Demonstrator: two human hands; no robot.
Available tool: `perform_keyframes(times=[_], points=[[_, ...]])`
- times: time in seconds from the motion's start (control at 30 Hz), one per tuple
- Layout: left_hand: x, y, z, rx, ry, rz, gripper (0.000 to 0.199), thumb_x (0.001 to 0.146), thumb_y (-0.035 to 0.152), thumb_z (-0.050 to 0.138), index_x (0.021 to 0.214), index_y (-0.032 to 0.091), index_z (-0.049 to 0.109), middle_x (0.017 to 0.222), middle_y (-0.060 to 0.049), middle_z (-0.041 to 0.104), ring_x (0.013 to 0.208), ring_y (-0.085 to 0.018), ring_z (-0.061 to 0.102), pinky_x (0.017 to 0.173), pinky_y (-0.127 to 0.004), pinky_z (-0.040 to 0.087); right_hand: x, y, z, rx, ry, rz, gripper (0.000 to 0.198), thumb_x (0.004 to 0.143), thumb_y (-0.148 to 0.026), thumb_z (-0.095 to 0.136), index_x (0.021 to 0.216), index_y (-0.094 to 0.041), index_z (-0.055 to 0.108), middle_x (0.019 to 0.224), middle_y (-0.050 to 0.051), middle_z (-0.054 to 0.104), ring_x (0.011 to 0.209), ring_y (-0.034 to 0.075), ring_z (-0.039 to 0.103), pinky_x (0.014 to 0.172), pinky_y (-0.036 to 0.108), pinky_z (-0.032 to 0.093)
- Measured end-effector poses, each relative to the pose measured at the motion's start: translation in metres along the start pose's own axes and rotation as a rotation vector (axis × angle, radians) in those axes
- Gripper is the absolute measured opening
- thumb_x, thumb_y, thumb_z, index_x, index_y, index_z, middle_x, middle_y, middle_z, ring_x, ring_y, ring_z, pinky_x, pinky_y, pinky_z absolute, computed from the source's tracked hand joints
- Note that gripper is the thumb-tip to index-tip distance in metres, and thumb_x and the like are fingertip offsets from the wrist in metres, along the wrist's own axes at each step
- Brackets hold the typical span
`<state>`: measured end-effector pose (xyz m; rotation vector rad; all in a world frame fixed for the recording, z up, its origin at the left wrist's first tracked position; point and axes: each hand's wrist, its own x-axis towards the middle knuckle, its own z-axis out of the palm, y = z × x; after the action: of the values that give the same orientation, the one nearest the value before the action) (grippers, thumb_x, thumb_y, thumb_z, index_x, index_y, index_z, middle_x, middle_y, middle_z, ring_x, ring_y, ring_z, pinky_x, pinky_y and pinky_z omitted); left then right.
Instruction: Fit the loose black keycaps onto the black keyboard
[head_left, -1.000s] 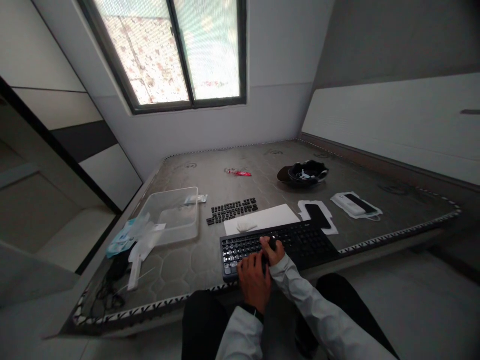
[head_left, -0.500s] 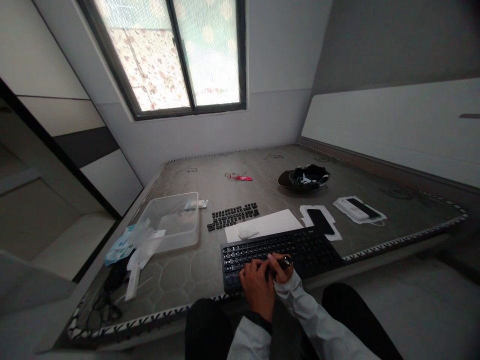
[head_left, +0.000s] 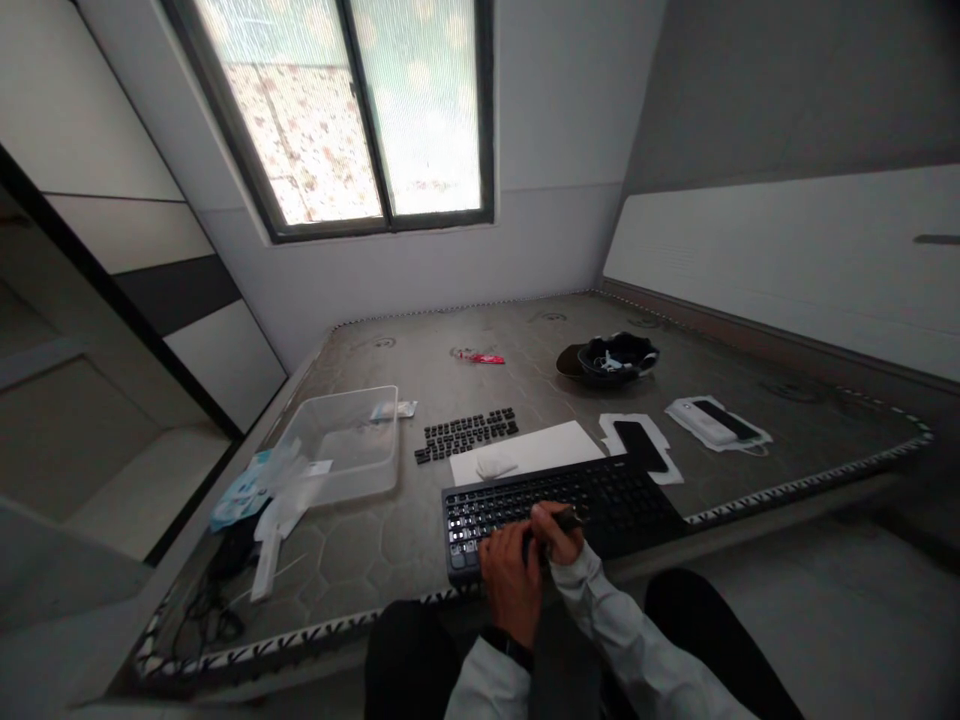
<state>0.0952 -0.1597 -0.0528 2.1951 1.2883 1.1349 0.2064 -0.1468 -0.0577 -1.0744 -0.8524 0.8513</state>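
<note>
A black keyboard (head_left: 600, 495) lies at the near edge of a grey mattress (head_left: 420, 530). My left hand (head_left: 511, 578) rests on the keyboard's front left part, fingers bent onto the keys. My right hand (head_left: 559, 535) sits just beside it, closed around a small dark tool whose tip points right over the keys. Behind the keyboard lie a white sheet (head_left: 547, 446) with a small white wad (head_left: 495, 465) on it, and a cluster of loose black keycaps (head_left: 466, 434).
A clear plastic tub (head_left: 341, 440) stands at the left, with plastic bags and a white stick beside it. Two dark phones (head_left: 641, 445) (head_left: 718, 421) lie on white wrappers at the right. A black bowl-like object (head_left: 615, 358) and a red packet (head_left: 480, 356) sit farther back.
Both hands slid slightly toward me along the keyboard. The dark tool in my right hand turned from upright to pointing right.
</note>
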Motion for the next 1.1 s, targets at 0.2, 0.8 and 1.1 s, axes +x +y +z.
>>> perform_keyframes(times=[0.2, 0.8, 1.1], points=[[0.001, -0.002, -0.005, -0.053, 0.071, -0.041, 0.02, 0.094, 0.018, 0.047, 0.098, 0.024, 0.066, 0.093, -0.002, 0.072, 0.08, -0.018, 0.065, 0.075, -0.032, 0.045, 0.01, -0.013, 0.018, 0.214, -0.058, 0.011, 0.058, 0.071, -0.066, 0.067, 0.044, -0.024, 0.037, 0.037, -0.008, 0.024, 0.033, 0.007, 0.022, 0.035, 0.026, 0.019], [-0.002, -0.004, -0.01, -0.156, 0.054, -0.126, 0.019, 0.091, 0.016, 0.048, 0.102, 0.022, 0.063, 0.098, -0.004, 0.069, 0.087, -0.019, 0.063, 0.079, -0.032, 0.047, 0.011, -0.011, 0.031, 0.36, -0.136, 0.024, 0.057, 0.074, -0.056, 0.071, 0.047, -0.022, 0.034, 0.034, -0.011, 0.025, 0.027, 0.003, 0.017, 0.026, 0.019, 0.018], [0.002, -0.003, -0.02, -0.271, 0.082, -0.077, 0.018, 0.09, 0.018, 0.051, 0.093, 0.021, 0.069, 0.089, -0.004, 0.069, 0.083, -0.018, 0.065, 0.076, -0.03, 0.05, 0.014, -0.013, 0.028, 0.448, -0.157, 0.056, 0.058, 0.077, -0.053, 0.068, 0.044, -0.023, 0.031, 0.033, -0.01, 0.024, 0.026, 0.004, 0.016, 0.024, 0.018, 0.02]])
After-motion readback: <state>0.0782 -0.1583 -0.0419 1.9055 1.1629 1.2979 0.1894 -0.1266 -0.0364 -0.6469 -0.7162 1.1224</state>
